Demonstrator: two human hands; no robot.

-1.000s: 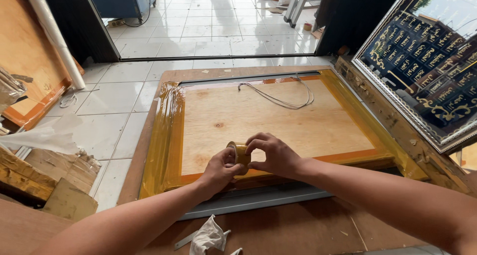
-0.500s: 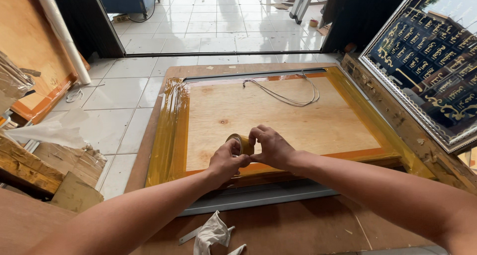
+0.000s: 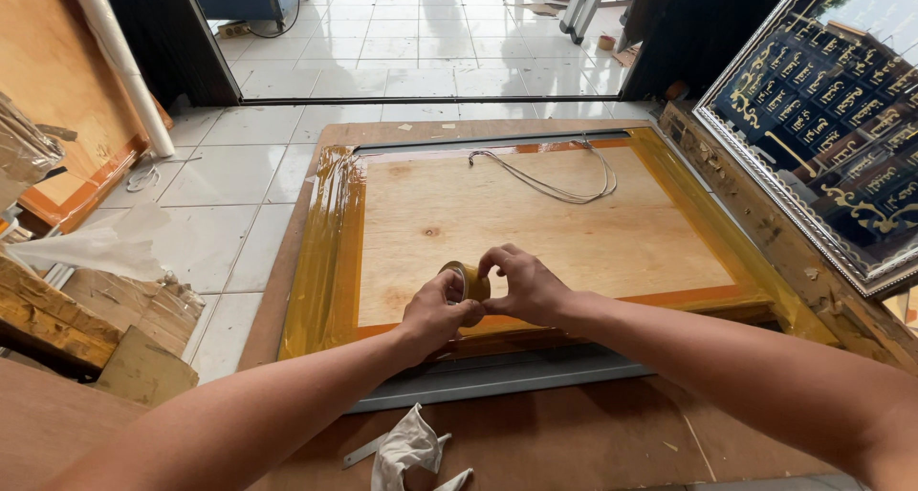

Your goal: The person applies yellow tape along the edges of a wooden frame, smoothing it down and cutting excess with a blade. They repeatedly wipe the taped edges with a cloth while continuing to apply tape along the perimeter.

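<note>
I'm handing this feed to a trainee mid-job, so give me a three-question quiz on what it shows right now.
1. True or false: both hands grip the small roll of yellow-brown tape.
2. What lies at the far end of the pale plywood panel? A) a loop of thin grey wire B) a hammer C) a paint tin
3. What lies on the brown board nearest the camera, below the left hand?

Key:
1. True: the left hand and the right hand meet on it.
2. A, the loop of thin grey wire.
3. A crumpled white cloth.
</note>
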